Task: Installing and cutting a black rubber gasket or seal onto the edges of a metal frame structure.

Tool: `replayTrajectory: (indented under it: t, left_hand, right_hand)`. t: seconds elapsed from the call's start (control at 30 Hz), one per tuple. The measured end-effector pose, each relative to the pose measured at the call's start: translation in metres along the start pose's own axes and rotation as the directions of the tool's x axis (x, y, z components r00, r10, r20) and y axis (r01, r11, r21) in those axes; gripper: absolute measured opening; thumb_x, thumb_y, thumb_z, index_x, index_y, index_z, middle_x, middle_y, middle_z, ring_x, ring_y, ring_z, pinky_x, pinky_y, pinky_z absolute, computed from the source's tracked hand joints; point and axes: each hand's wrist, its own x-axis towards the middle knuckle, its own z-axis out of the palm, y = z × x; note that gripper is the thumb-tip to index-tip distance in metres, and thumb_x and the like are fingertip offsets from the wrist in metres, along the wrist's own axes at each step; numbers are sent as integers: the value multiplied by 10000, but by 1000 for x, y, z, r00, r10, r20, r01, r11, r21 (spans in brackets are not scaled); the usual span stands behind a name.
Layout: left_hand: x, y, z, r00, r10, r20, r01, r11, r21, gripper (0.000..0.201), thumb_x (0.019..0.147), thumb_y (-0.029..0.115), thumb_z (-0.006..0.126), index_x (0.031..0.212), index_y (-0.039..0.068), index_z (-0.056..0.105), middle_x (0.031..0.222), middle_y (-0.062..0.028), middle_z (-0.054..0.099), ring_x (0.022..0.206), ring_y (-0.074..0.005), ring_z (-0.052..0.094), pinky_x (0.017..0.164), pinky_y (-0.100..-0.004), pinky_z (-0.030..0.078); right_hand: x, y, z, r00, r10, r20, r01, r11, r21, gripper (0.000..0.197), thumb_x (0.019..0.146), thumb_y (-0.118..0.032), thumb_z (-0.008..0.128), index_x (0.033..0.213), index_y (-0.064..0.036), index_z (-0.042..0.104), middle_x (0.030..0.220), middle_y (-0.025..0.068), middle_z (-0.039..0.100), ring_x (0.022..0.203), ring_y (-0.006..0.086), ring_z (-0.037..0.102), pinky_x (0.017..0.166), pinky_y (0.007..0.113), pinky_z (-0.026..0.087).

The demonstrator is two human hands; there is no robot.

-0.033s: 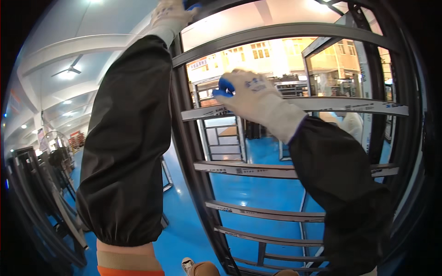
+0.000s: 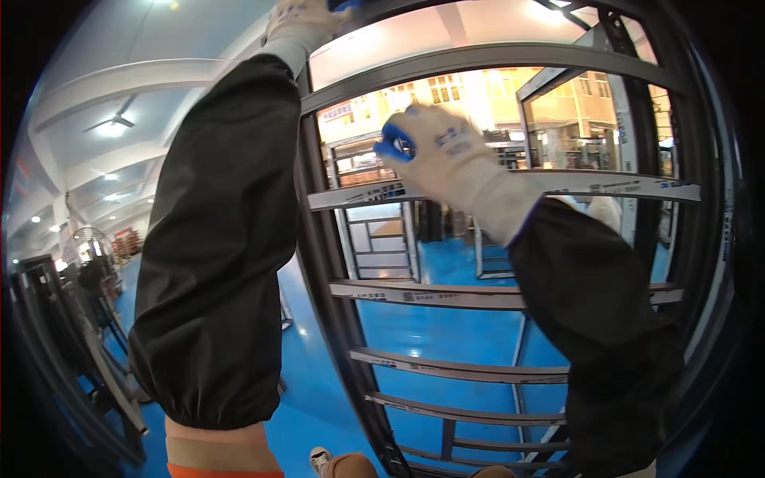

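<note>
A tall dark grey metal frame (image 2: 339, 263) with several crossbars stands upright before me. My left hand (image 2: 304, 22), in a white glove with blue-coated fingers, is raised to its upper left part and appears closed around it; the picture's upper edge cuts off some fingers. My right hand (image 2: 446, 143), gloved alike, is in front of the gap above a taped crossbar (image 2: 613, 184). Its thumb and fingers are curled into a ring; whether a small thing is pinched there I cannot make out. Black sleeves cover both forearms.
Dark metal profiles (image 2: 60, 342) stand in a row at the left, with a large round fan (image 2: 94, 243) behind them. Through the crossbars show other frames (image 2: 414, 243) on the glossy blue floor (image 2: 315, 382). My shoe (image 2: 320, 459) is near the frame's foot.
My right hand has moved slightly upward and to the right, its fingers still curled. My left hand stays at the frame's top. The whole view has shifted a little.
</note>
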Motion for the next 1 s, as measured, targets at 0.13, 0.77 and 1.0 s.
replayTrajectory:
  t: [0.13,0.77,1.0]
  left_hand:
    - [35,43,-15,959,203,199,-90,881,-465,606,800,260,658,1344,182,402,1374,-157,369,1196,-369,447,998,-409,391]
    - [99,206,22,987,61,147,-13,951,-308,190,852,211,542,992,211,670,988,-78,674,952,-252,652,781,-461,509]
    - [99,186,40,992,38,122,9,933,-359,217,830,219,583,1019,157,671,1049,-118,658,992,-302,635,845,-418,503]
  right_hand:
    - [25,70,-53,880,-198,-433,37,935,-353,296,791,-357,643,989,-138,623,1092,78,616,964,267,608,816,409,494]
    - [62,201,-199,915,86,-394,-388,457,-800,466,813,-410,628,1221,-206,533,1333,69,450,1246,295,419,998,474,367]
    - [94,178,-195,922,194,-336,-388,489,-781,441,816,-306,617,1245,-238,542,1352,52,448,1248,270,440,1041,449,324]
